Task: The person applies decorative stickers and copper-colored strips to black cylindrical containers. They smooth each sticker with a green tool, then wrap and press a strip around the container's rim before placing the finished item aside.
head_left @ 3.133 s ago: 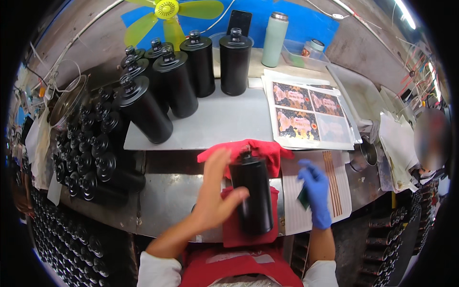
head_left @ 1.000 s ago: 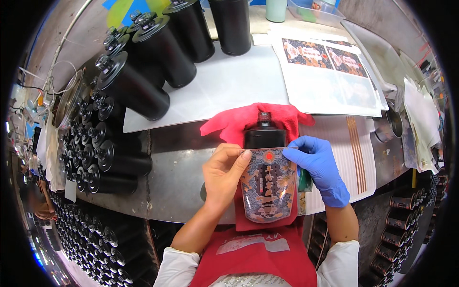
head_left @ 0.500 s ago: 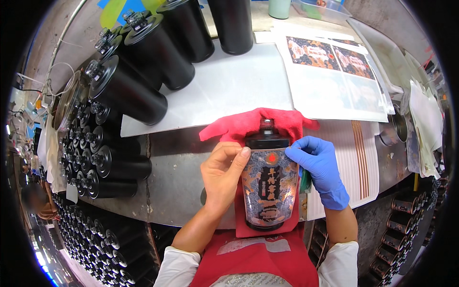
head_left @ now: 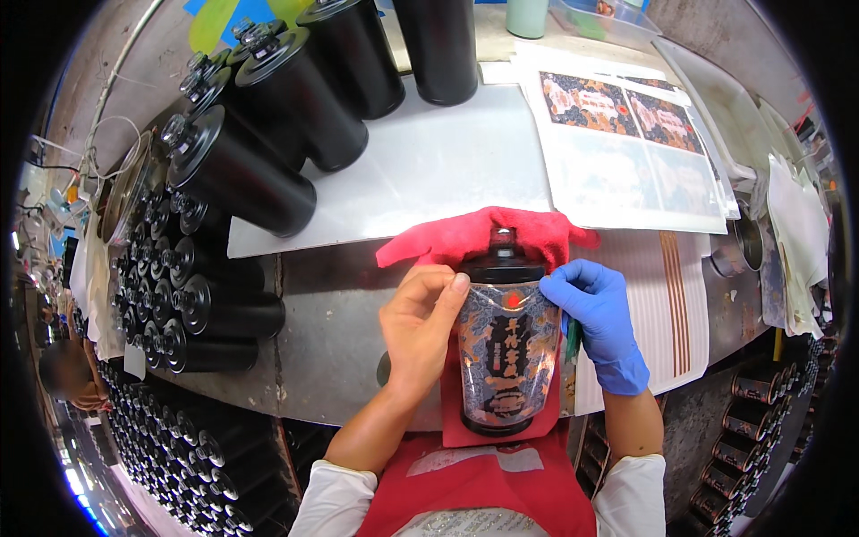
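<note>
A black bottle point(head_left: 504, 268) lies on a red cloth point(head_left: 488, 229) in front of me, its neck pointing away. Over its front spreads a clear-edged decal point(head_left: 510, 358) with a dark blue and orange pattern and a red dot near the top. My bare left hand point(head_left: 419, 324) pinches the decal's upper left corner between thumb and fingertip. At the upper right corner, my right hand point(head_left: 601, 313), in a blue glove, pinches the other end. Below the gloved fingers shows a green piece point(head_left: 574, 342), partly hidden; whether the hand holds it, I cannot tell.
Several black bottles point(head_left: 304, 103) stand on a white board point(head_left: 456, 170) at the far left. Printed decal sheets point(head_left: 626, 170) lie at the far right, near a striped cloth point(head_left: 640, 304). More bottles point(head_left: 228, 309) are stacked at left; decorated ones point(head_left: 752, 416) line the lower right.
The whole view has shifted very slightly. Both hands keep their pinch on the decal's upper corners, and the bottle stays in place on the cloth.
</note>
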The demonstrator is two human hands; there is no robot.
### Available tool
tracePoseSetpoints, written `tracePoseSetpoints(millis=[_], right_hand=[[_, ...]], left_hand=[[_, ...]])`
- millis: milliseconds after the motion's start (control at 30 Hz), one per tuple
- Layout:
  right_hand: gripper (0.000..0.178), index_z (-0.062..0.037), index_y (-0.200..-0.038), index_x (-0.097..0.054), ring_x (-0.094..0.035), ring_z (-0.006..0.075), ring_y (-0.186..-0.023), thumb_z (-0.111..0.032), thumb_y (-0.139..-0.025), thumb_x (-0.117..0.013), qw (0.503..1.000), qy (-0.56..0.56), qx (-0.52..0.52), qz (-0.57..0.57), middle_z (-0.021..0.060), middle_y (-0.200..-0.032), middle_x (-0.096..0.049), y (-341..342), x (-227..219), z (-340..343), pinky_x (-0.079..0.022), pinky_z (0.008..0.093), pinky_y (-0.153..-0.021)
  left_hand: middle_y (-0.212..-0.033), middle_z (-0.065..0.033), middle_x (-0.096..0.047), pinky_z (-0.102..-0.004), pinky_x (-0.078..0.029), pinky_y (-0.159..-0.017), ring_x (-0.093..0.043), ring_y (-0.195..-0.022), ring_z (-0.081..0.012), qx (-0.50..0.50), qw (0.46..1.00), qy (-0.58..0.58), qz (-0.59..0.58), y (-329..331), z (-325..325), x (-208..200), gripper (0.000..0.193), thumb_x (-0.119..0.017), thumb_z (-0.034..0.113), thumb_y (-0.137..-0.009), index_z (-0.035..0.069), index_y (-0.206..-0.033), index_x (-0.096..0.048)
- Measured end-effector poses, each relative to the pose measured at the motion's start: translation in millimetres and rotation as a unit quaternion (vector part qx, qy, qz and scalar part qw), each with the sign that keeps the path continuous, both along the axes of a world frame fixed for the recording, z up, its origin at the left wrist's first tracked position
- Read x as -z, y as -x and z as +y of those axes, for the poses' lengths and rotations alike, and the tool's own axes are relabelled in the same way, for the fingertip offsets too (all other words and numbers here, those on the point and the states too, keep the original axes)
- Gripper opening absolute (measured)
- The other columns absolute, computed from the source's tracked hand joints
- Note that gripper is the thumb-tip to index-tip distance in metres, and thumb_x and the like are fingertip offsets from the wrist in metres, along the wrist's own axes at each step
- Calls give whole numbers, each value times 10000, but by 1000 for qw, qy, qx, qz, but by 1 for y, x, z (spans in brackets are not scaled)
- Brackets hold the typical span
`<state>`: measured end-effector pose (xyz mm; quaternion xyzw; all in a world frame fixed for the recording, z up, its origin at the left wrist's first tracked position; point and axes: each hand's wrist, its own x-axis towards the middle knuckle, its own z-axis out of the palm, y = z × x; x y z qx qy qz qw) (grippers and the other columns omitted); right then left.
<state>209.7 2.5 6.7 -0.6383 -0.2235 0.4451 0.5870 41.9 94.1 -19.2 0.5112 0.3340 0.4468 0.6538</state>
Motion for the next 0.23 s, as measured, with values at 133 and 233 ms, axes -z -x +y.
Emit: tracePoseSetpoints(millis=[133,233], right_hand=[[150,-1,-855,-649,-546,57,-654,-129,-799,-705,999,31,-35,27,12,-719,-619,-1,-9,-2,-442,201,-565],[168,-2,-886,-642,-557,64,-661,-139,-807,-698,999,33,-38,16,19,-742,-622,-1,-5,-7,-459,198,-600]], left_hand=[[-894,-31,-562,-211,-437,-671,-522,-781,-70,37,998,42,-1,7,1,0,120,-623,83,-882,-30,-842,-625],[-898,-37,-569,-213,-453,-667,-538,-786,-74,77,992,97,-19,17,-4,-1,141,-613,115,-894,-22,-865,-628]])
